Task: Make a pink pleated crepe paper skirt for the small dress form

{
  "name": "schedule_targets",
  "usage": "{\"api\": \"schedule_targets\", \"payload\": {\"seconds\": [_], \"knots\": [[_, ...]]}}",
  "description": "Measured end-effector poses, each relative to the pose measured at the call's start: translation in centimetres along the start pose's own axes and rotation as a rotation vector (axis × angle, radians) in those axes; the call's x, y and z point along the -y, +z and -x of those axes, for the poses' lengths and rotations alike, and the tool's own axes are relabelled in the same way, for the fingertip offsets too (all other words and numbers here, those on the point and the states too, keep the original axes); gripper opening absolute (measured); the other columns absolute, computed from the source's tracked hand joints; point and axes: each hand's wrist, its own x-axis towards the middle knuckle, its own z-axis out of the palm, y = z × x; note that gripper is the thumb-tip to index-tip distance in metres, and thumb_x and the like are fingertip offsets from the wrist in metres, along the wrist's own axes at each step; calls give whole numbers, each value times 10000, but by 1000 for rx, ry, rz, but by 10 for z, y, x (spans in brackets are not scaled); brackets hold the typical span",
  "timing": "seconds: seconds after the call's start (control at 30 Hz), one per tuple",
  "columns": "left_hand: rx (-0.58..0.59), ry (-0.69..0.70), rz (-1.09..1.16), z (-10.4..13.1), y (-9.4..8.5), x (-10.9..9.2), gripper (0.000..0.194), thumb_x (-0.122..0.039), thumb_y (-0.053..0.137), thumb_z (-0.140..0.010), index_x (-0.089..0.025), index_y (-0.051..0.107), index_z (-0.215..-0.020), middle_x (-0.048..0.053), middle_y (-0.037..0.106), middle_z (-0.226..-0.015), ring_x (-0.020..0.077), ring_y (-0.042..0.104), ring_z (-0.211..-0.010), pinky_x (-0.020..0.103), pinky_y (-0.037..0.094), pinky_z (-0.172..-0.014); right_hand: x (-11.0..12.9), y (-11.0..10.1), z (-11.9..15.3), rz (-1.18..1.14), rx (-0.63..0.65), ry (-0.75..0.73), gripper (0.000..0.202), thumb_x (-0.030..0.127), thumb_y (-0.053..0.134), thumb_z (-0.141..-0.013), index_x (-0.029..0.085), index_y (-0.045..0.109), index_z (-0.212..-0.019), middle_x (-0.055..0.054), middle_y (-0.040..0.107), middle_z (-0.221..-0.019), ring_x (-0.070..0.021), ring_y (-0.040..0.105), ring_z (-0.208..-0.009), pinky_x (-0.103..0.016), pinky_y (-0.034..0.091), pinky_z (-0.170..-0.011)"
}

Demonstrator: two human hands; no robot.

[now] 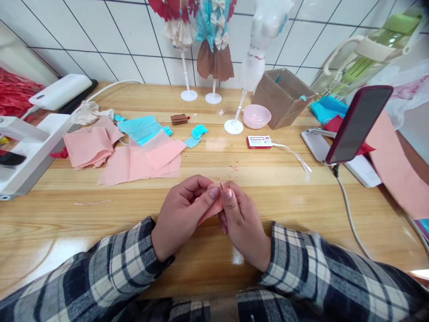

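Observation:
Above the table's front part, my left hand (181,212) and my right hand (244,219) meet with thumbs side by side. Between them is a small folded piece of pink crepe paper (211,212), pinched by the thumb and fingers of both hands. A thin dark tip (220,184), too small to name, sticks up between the two thumbs. Fingers hide much of the held paper. Beyond my hands lie small pink scraps (233,168). Further left, larger pink sheets (140,163) are spread out, with blue crepe paper (142,129) on top.
At the back stand a bare white mannequin (256,53) and two dressed ones. Near them are a pink bowl (257,117), a brown box (281,100) and a small red-and-white box (259,142). A phone (359,125) on a stand is at right; a white device (33,147) is at left.

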Motion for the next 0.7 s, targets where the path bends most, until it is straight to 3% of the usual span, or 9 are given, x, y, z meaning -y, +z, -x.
{"api": "schedule_targets", "payload": {"seconds": [0.5, 0.7], "knots": [[9, -20, -27, -1, 2, -5, 209, -361, 708, -804, -184, 611, -748, -28, 657, -594, 125, 628, -529, 215, 526, -487, -2, 0, -1, 13, 1, 8, 419, 548, 322, -986, 218, 476, -779, 56, 406, -521, -105, 422, -475, -226, 346, -473], [-24, -41, -100, -3, -4, -6, 262, -398, 734, -768, -163, 626, -732, -13, 660, -652, 122, 620, -597, 225, 527, -575, -6, -1, -3, 28, 1, -37, 434, 532, 326, -992, 206, 468, -744, 54, 405, -541, -98, 393, -487, -222, 326, -482]]}}
